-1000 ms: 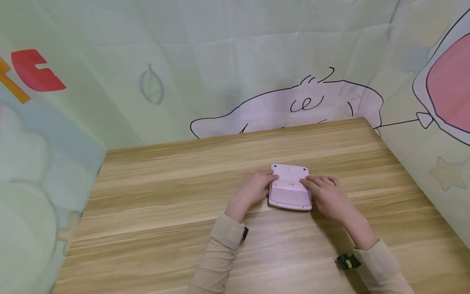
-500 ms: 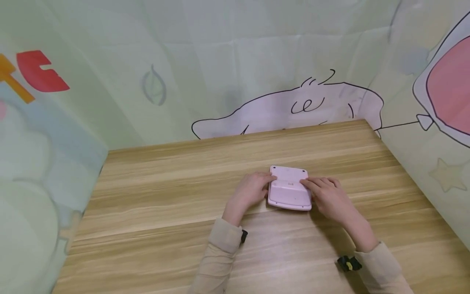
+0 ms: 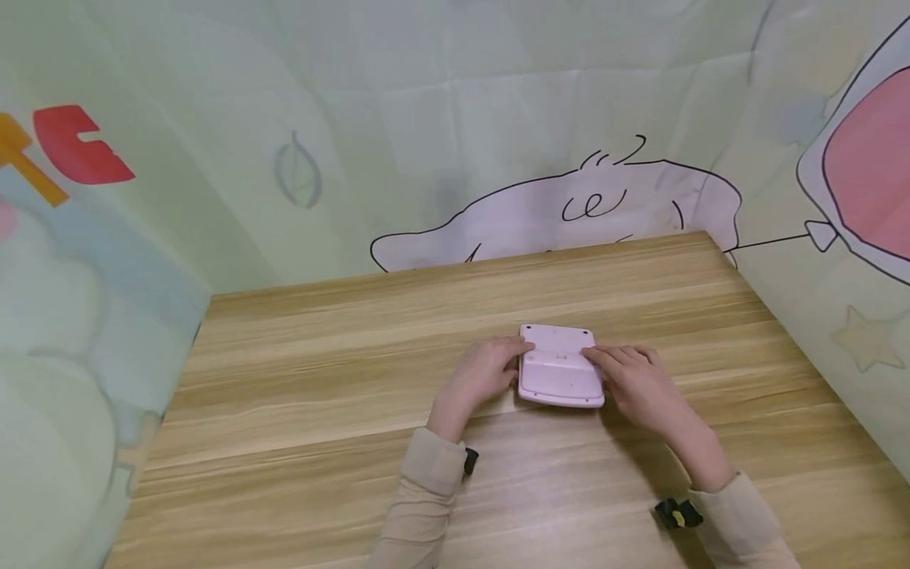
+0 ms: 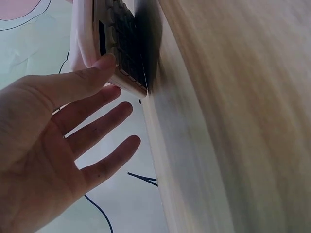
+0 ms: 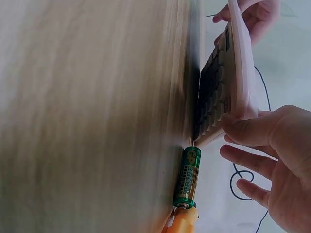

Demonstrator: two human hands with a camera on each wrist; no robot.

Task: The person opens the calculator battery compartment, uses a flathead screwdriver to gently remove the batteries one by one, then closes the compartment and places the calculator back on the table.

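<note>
A pale pink calculator (image 3: pixel 562 381) lies with its back upward over the wooden table, tilted, its near end raised. Its keys (image 5: pixel 213 92) face the tabletop, as both wrist views show. My left hand (image 3: pixel 475 378) pinches the left side, thumb below and index finger on the back; the other fingers (image 4: pixel 109 162) spread away from it. On the opposite side my right hand (image 3: pixel 636 387) pinches the edge in the same way. A green GP battery (image 5: pixel 188 177) lies on the table near the calculator's right side, hidden in the head view.
Below the battery in the right wrist view is part of an orange object (image 5: pixel 182 222), its kind unclear. The wooden table (image 3: pixel 320 379) extends around both arms. A printed cloth wall (image 3: pixel 355 118) stands behind it and along both sides.
The calculator's far end has shifted slightly toward me, and its near end looks a little higher. My left hand has moved slightly toward me; both hands keep their hold.
</note>
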